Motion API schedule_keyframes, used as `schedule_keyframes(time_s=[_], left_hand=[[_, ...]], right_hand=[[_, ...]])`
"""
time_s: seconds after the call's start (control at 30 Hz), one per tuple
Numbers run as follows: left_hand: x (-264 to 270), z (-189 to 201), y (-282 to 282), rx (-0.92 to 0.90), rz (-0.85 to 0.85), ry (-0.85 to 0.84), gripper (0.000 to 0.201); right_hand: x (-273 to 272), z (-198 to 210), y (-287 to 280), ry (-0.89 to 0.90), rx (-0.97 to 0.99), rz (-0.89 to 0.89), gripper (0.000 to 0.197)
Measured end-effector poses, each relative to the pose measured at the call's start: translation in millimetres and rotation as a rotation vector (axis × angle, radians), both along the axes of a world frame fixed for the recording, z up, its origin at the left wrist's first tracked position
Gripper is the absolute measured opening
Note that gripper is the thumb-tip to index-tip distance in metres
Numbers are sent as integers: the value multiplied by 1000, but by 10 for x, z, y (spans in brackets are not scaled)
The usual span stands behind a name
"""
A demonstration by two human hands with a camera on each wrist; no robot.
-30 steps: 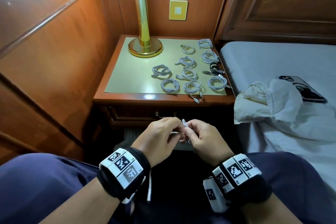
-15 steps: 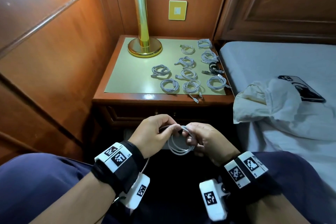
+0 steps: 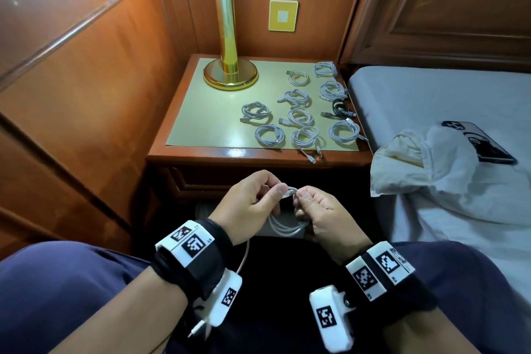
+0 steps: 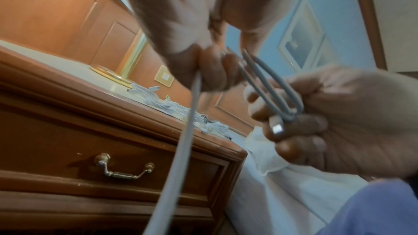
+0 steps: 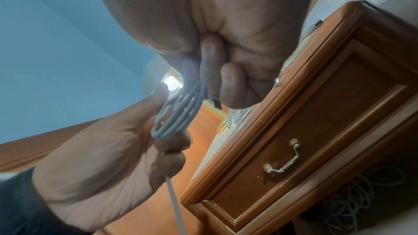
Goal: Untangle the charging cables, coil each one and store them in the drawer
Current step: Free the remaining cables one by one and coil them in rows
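Here, both hands are meeting low in front of the bench (image 3: pixel 178 95), over the person's lap. The left hand (image 3: pixel 247 204) is curling its fingers round a white cable (image 3: pixel 287 227), pinching the top of the loops between thumb and forefinger. The right hand (image 3: pixel 324 218) is gripping the other side of the same loops, with its thumb pressing on the strand just beside the left thumb. The loops are hanging between and just below the two hands. In the left wrist view one plug (image 4: pixel 277 128) of the cable is lying against the right hand's fingers (image 4: pixel 300 124), and a long loose strand is running down from the left fist towards the camera. In the head view that strand is trailing down past the left wrist, and its far plug is showing near the left forearm.

Beyond the hands, the drawer (image 5: pixel 312 142) is sitting closed, its brass handle (image 5: pixel 282 164) hanging on the front. Farther off, on the bench top, coiled cables (image 3: pixel 301 118) are lying apart from one another, mostly white and one black (image 3: pixel 340 108). A brass lamp (image 3: pixel 230 66) is standing on the bench beyond and to the left of the hands. To the right of the right hand, a phone (image 3: pixel 479 142) and a crumpled white cloth (image 3: pixel 425 164) are lying on the bed (image 3: pixel 431 95).
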State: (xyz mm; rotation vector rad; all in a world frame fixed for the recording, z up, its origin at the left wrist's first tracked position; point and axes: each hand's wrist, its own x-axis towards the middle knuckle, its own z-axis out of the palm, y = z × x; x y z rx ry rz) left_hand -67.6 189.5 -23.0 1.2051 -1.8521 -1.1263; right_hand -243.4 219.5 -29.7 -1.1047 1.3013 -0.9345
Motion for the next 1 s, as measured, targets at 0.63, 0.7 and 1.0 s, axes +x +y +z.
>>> schedule_keyframes(time_s=[0.63,0.7,1.0], left_hand=[[-39,54,69,315,63,428,16],[-32,55,72,346,82,487,16],[50,-65,4,79,232,119,24]], right_hand=[[-4,81,-10,-237,45,-70,33],[-12,97,-4,-268,49,-55,33],[-26,111,52,-239,-21,31,38]])
